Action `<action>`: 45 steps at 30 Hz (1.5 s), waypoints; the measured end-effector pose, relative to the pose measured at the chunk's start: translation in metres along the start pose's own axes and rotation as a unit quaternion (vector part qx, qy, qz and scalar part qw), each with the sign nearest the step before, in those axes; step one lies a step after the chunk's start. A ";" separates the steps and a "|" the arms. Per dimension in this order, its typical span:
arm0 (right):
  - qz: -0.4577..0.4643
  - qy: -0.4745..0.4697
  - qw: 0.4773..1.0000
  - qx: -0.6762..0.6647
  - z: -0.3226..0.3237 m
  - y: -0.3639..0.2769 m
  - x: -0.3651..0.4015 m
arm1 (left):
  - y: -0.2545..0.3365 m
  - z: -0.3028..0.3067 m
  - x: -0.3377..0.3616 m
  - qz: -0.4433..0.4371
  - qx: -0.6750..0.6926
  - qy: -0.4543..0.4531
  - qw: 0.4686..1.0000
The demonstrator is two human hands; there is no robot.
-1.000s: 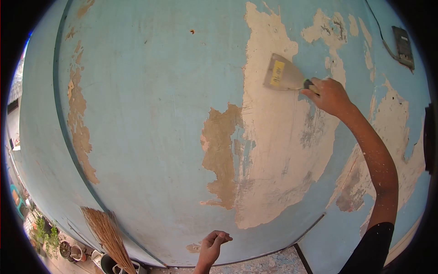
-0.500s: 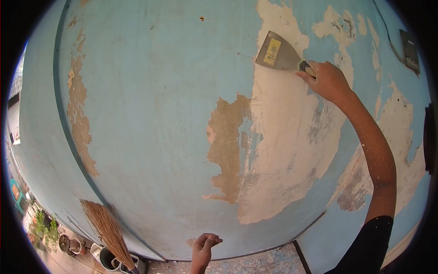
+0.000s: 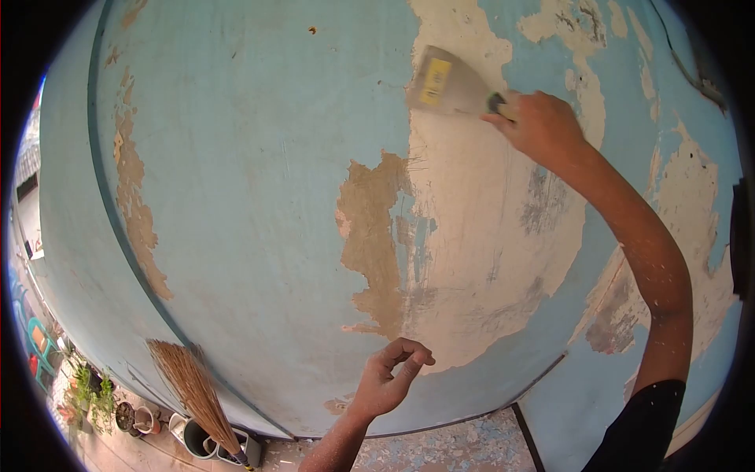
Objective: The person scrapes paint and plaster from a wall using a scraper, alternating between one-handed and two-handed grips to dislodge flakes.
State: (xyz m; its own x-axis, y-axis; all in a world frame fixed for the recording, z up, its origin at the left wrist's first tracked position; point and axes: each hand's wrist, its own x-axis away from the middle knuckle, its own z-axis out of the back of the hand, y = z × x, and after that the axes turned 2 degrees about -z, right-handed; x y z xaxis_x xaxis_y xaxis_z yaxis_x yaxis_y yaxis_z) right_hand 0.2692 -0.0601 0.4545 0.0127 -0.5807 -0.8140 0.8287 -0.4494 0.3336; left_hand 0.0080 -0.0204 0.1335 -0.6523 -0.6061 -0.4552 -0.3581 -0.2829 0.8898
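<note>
My right hand [image 3: 545, 130] is closed around the handle of a wide putty knife [image 3: 464, 82]. Its broad metal blade carries a yellow label [image 3: 435, 82] with dark writing, too blurred to read. The blade lies at the left border of a bare cream patch [image 3: 464, 228], where it meets the blue paint [image 3: 259, 197] of the wall. Lower down, my left hand [image 3: 391, 377] is raised in front of the wall with fingers curled toward the thumb, and no object shows in it.
Left of the cream patch is a brown bare area [image 3: 370, 244]. A twig broom [image 3: 193, 389] leans at the lower left beside buckets [image 3: 197, 440] and potted plants [image 3: 98, 397]. Paint flakes [image 3: 440, 440] litter the floor. A cable [image 3: 674, 67] hangs at the upper right.
The putty knife has moved left in view with my right hand, though the view has also shifted. My left hand has risen and moved right, showing more of the forearm.
</note>
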 end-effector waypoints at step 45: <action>0.084 0.262 0.385 -0.881 -0.104 -0.142 0.142 | 0.056 0.049 -0.200 -0.516 -0.571 0.071 0.635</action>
State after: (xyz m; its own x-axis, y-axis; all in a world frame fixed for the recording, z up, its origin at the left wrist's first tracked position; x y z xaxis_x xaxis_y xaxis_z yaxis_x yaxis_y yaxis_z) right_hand 0.2115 -0.0085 0.2425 -0.1219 -0.0764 -0.9896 -0.1209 0.9908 -0.0616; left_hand 0.0859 0.1219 0.2728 -0.3692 0.3018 -0.8790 0.2250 -0.8886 -0.3996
